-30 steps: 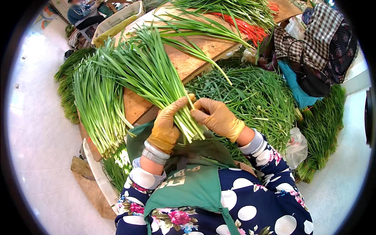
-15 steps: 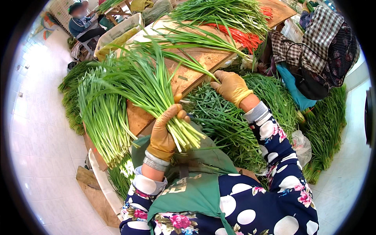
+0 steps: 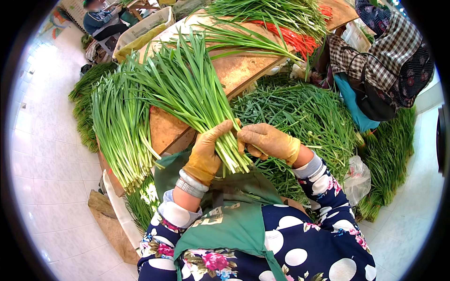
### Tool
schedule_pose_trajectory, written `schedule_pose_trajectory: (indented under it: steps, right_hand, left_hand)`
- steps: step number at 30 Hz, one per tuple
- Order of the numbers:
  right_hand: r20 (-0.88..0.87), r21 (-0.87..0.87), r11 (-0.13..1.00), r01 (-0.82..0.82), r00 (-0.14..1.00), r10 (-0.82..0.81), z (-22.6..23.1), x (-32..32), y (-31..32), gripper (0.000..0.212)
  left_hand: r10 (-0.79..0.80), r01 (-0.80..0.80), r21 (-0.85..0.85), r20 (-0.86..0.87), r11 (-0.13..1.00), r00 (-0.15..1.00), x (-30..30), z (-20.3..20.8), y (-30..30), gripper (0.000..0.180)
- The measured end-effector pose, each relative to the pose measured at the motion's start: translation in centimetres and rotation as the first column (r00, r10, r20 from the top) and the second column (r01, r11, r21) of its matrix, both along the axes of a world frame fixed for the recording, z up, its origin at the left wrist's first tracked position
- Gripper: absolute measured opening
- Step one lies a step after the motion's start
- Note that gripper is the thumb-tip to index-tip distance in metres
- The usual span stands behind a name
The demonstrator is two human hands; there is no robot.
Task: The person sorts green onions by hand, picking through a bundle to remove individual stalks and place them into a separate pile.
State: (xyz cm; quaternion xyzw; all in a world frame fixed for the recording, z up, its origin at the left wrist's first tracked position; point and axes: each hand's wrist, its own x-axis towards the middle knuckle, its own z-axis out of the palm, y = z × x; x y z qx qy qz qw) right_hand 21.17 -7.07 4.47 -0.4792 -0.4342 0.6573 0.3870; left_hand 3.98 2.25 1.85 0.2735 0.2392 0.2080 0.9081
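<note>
A bunch of garlic chives, long green leaves with pale stem ends, is wrapped in my gloved left hand. Its leaves fan up and left over the wooden board, and the cut ends point down toward my apron. My right hand, in a tan glove, is closed at the bunch's right edge, pinching chive stems against it. Left of this lies a thick pile of chives on the board's near end. A few loose chives lie across the board, their stem ends reaching its right edge.
The wooden board slants away to the upper right. Red ties and a larger chive heap are on it. Loose greens spread below, beside a clear plastic bag. Another person in checked cloth is at right.
My right hand has moved down and left from the board's edge, bringing chive stems to the bunch. My left hand has shifted slightly right, still gripping the bunch.
</note>
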Motion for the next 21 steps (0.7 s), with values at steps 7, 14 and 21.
schedule_pose_trajectory:
  steps: [7,14,21]
  right_hand:
    - [0.107,0.015,1.0,0.007,0.994,-0.008,0.1,-0.5,-3.5,0.036]
    - [0.532,0.819,0.564,0.099,0.233,-0.814,3.7,10.7,-0.1,0.021]
    - [0.774,0.586,0.807,-0.08,-0.242,-0.586,1.7,17.2,6.2,0.025]
  left_hand:
    - [0.364,-0.364,-0.022,0.0,0.931,0.931,0.2,1.5,-0.7,0.026]
    - [0.176,-0.106,-0.254,0.272,0.961,0.946,-2.2,2.8,1.2,0.037]
    - [0.127,0.008,-0.298,0.431,0.955,0.893,-1.6,3.7,0.9,0.047]
